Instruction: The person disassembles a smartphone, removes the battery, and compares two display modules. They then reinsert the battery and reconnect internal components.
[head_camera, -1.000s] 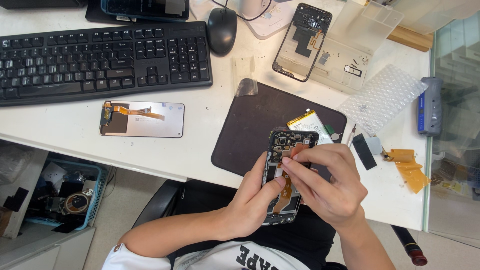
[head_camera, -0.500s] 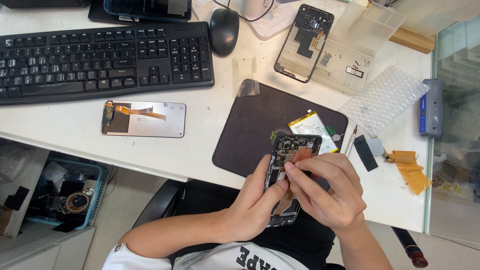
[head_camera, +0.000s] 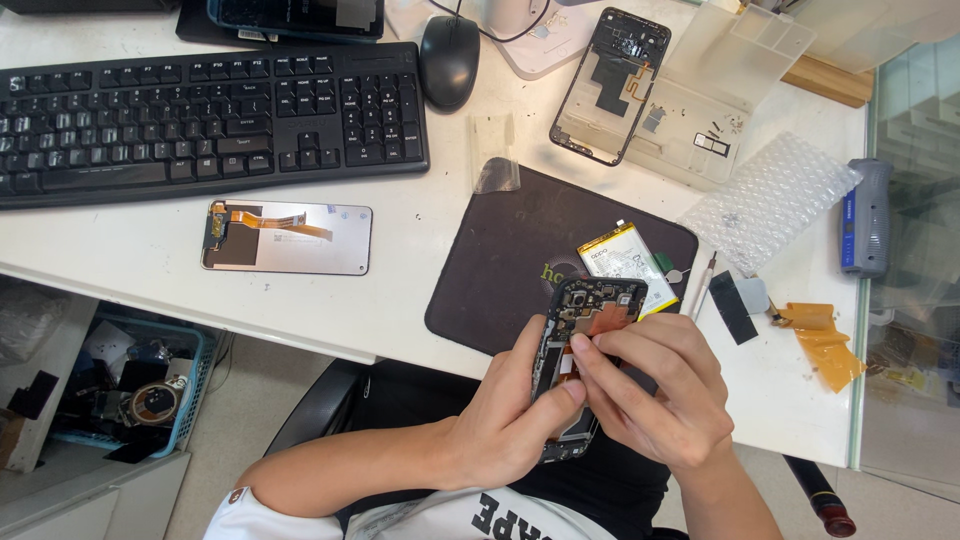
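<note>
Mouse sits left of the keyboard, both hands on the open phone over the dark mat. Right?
Not quite. The head view shows the mouse right of the keyboard. The rest holds: left hand and right hand hold the open phone over the dark mat.

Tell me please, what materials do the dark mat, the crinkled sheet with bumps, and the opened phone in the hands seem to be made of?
The dark mat looks like soft rubber or fabric: matte, no glare. The bumpy sheet looks like clear plastic bubble wrap: see-through, with rows of small domes. The opened phone, held in the left hand and touched by the right hand, shows a dark frame, likely plastic or metal, and a copper-coloured foil patch.
</note>
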